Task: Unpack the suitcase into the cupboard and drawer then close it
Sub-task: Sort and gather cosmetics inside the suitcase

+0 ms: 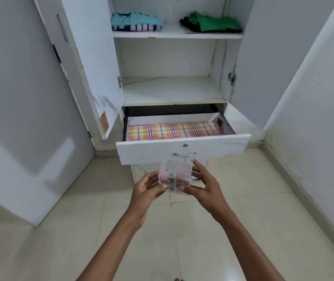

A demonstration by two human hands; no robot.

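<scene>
A small clear plastic box (176, 175) with tiny pink and white items inside is held between both hands, just below the front of the open drawer (182, 151). My left hand (148, 191) grips its left side and my right hand (202, 183) grips its right side. The drawer is pulled out and lined with pink and yellow plaid paper (174, 131). The white cupboard (172, 92) stands open. Its upper shelf carries a folded teal and striped pile (136, 22) on the left and folded green and black clothes (210, 23) on the right. The suitcase is out of view.
The left cupboard door (93, 63) and the right cupboard door (249, 57) are swung wide. A white room door (26, 98) stands at the left and a wall (314, 98) at the right. Beige floor tiles (60, 240) spread below.
</scene>
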